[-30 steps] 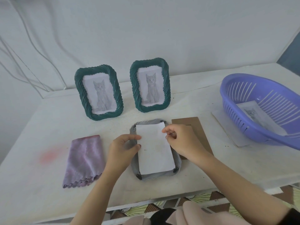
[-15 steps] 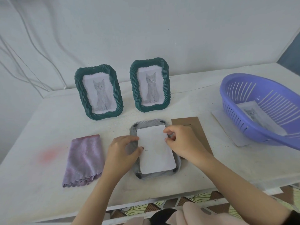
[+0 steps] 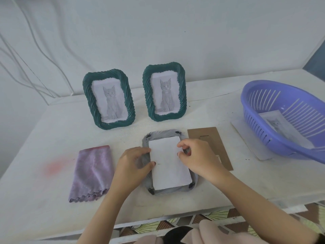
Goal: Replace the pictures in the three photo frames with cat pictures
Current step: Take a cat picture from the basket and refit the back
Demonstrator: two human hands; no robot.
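Head view: picture [image 3: 169, 166] between both hands [image 3: 131, 162] [image 3: 196, 156]

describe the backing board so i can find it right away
On the white table, look just right of the face-down frame. The board lies flat there. It is the only brown cardboard piece.

left hand [image 3: 133, 162] and right hand [image 3: 197, 155] bare, forearms uncovered. pale pink clothing [image 3: 219, 233] at 6 o'clock, with a black patch [image 3: 175, 233] in the middle. dark cuff [image 3: 322, 238] at 4 o'clock, right arm.
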